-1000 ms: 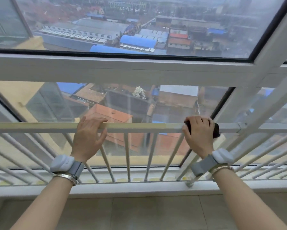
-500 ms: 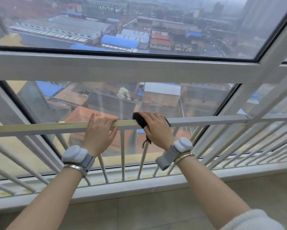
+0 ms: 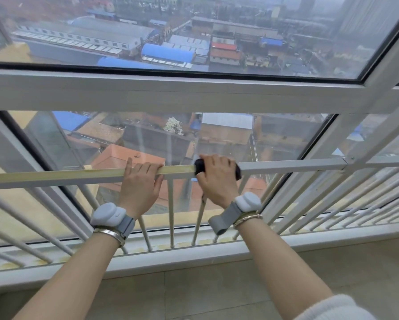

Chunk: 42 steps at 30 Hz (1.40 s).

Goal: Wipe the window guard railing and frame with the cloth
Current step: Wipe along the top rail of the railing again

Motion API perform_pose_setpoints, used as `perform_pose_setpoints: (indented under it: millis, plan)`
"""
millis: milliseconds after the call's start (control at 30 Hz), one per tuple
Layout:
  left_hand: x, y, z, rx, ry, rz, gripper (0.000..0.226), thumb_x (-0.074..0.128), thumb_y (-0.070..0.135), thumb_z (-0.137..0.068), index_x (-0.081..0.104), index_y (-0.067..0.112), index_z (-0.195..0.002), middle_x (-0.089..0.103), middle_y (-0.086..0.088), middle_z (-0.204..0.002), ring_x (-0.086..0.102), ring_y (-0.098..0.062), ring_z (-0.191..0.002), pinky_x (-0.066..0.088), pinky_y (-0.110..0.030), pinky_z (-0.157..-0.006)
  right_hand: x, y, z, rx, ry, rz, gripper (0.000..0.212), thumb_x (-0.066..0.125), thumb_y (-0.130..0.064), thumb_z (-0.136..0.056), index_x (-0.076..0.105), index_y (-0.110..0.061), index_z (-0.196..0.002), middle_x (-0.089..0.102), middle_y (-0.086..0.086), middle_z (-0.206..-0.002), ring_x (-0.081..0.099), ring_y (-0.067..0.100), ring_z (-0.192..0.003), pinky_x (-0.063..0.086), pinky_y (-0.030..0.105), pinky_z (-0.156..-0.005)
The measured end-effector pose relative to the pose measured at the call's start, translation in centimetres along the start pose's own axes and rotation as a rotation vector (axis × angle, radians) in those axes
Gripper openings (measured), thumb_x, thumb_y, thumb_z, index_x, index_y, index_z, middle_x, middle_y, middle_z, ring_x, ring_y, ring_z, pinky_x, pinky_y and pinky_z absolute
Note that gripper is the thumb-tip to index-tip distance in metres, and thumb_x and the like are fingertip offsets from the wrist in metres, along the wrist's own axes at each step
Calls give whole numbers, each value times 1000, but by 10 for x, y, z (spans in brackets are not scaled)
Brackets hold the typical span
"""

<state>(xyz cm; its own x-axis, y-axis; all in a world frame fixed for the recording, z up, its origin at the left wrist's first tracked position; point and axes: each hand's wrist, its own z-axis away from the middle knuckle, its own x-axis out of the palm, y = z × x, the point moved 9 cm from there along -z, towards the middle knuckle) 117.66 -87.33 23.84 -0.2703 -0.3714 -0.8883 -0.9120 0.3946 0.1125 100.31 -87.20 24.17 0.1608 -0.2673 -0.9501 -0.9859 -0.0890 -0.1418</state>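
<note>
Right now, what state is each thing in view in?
left hand: resting on the top rail, fingers over it
right hand: gripping the cloth on the rail
cloth: dark, wrapped round the rail
top rail: yellowish at left, white at right
window: closed

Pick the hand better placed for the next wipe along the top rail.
Right. The right hand already has the dark cloth wrapped around the top rail in its grip. The left hand only rests bare on the rail, likely steadying.
</note>
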Motion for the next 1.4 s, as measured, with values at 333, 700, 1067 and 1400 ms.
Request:
perform_pose_setpoints:
  millis: [333,700,1067,1400]
  plan:
    - [-2,-1,0,-37,0,24,44,32,38,-87,63,14,-108,68,-4,-92,62,-28,-87,27,-54,-105,-13,58,-6,-325,-236,-16,67,64,-53,-80,42,-19,-133,51,1,-124,48,23,-113,30,32,-97]
    - [-10,-22,11,-75,35,163,52,39,30,-86,39,16,-136,58,3,-124,54,-19,-112,13,-50,-113,20,-79,-27,-474,-36,34,52,50,-60,-85,55,-14,-108,64,6,-93,61,27,-82,43,37,-74]
    - [-19,-67,27,-196,-16,-8,56,59,13,-81,43,14,-135,60,-3,-121,53,-24,-117,7,-58,-110,4,-10,-7,-540,-7,-11,52,52,-46,-90,46,-19,-134,61,1,-116,60,26,-98,44,37,-83]
    - [-40,-100,38,-121,43,67,66,63,7,-74,41,17,-136,56,-1,-126,51,-22,-118,7,-52,-112,27,-121,-18,-416,-119,-35,65,40,-63,-87,43,-15,-130,53,8,-125,50,29,-109,36,40,-95]
